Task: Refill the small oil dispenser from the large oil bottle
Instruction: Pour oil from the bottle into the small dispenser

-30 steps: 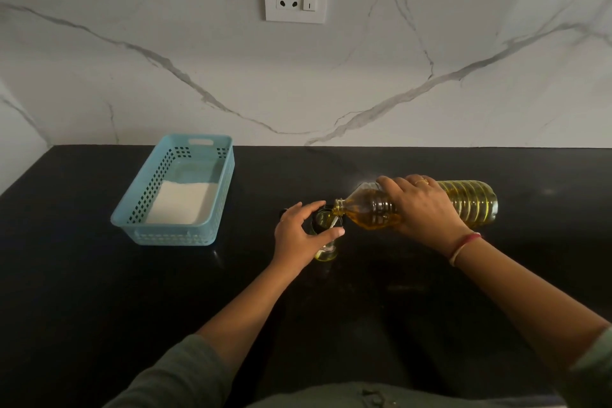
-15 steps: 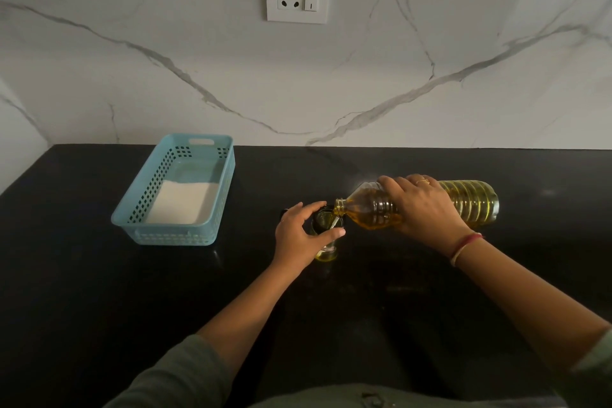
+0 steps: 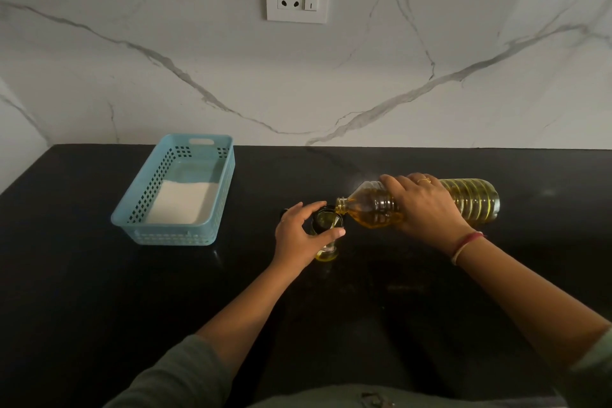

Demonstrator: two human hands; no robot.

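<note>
Golden oil (image 3: 377, 220) sits in the large clear plastic bottle (image 3: 473, 200), held near-horizontal by the right hand (image 3: 427, 205), fingers curled round it, mouth over the small glass dispenser (image 3: 325, 221) on the black counter (image 3: 99, 275). The left hand (image 3: 298, 235) clasps the dispenser. Nothing has shifted; pouring likely continues.

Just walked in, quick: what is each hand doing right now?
Left hand: closed round the small oil dispenser.
Right hand: closed round the large oil bottle, tilted with its mouth over the dispenser.
</note>
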